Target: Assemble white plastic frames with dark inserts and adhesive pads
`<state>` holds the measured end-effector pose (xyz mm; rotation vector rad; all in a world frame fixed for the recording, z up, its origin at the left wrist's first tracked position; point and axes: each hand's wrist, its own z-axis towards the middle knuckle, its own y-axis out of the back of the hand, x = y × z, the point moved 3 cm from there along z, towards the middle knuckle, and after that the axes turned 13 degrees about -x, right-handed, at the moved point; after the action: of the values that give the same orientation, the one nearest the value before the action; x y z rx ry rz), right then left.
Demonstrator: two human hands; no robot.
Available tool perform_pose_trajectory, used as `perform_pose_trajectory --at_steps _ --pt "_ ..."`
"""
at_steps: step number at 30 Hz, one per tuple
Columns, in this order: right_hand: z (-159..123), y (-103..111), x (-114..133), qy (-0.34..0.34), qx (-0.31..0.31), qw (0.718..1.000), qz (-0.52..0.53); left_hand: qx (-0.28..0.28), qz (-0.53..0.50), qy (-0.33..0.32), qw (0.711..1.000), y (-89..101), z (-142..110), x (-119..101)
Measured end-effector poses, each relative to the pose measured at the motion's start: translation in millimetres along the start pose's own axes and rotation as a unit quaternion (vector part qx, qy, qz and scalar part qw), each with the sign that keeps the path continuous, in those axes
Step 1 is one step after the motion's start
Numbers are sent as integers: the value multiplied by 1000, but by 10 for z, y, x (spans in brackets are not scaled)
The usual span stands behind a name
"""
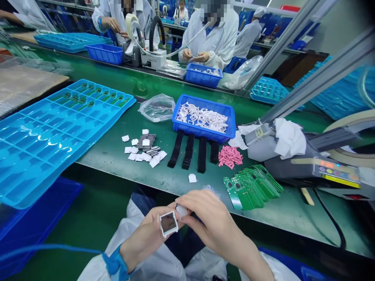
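My left hand (148,238) is closed around a small white square frame (169,223), held low over my lap. My right hand (209,222) pinches a small white piece (181,210) against the frame's upper right corner. Both hands sit below the front edge of the green table (117,152). On the table ahead lie a single white square (192,178), a fanned stack of green circuit boards (252,187), a pile of pink pads (230,157), several black strips (189,152) and a scatter of white and grey squares (145,150).
A blue bin (205,132) of white frames stands behind the strips, a clear bag (158,107) beside it. A large blue compartment tray (55,128) overhangs the table at left. A tape dispenser machine (310,160) sits at right. People in white coats (213,35) work across the table.
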<state>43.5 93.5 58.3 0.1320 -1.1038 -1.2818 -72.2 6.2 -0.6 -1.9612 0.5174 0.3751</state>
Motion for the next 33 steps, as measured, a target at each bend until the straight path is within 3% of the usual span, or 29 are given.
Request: perform_pose_trajectory --at_steps 8,13,17,25,33 --pt "-63 62 4 -53 33 996 63 29 110 4 994 -124 -6 45" --pt "-185 120 -36 -79 64 988 118 41 103 65 992 -63 1 157" --pt "-365 117 -52 -105 20 991 82 16 69 96 993 -9 -9 281" --pt "-517 78 16 -20 -116 989 -91 -20 42 74 996 -80 -12 319" --pt "-540 73 87 -50 -203 977 -43 -29 61 23 997 -192 -59 288"
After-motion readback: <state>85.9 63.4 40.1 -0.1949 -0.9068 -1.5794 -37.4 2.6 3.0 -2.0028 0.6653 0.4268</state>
